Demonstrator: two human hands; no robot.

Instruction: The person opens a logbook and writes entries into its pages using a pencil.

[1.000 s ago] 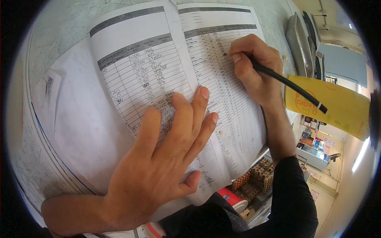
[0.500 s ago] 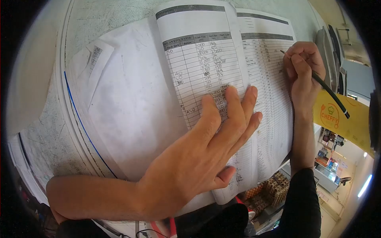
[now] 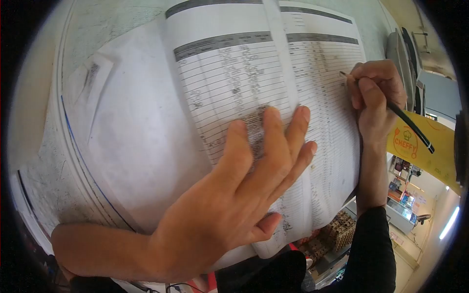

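Note:
A stack of printed table sheets lies open on a pale worn surface. My left hand (image 3: 220, 195) rests flat with fingers spread on the folded-back sheet (image 3: 224, 22), which has handwritten numbers in its columns. My right hand (image 3: 378, 95) pinches a dark pencil (image 3: 413, 126), its tip just over the right-hand sheet (image 3: 330, 117) near that sheet's right edge. Whether the tip touches the paper I cannot tell. To the left spreads a blank white page (image 3: 141, 132) with a creased, turned-over corner.
A yellow item (image 3: 432, 146) printed "CHEFFY" hangs at the right beyond my right forearm. Below the surface's edge are stacked egg trays (image 3: 337, 232). The pale tabletop (image 3: 127, 14) shows behind the papers.
My left hand and the folded-back sheet have shifted left. My right hand has moved slightly down the right-hand sheet with the pencil still pinched.

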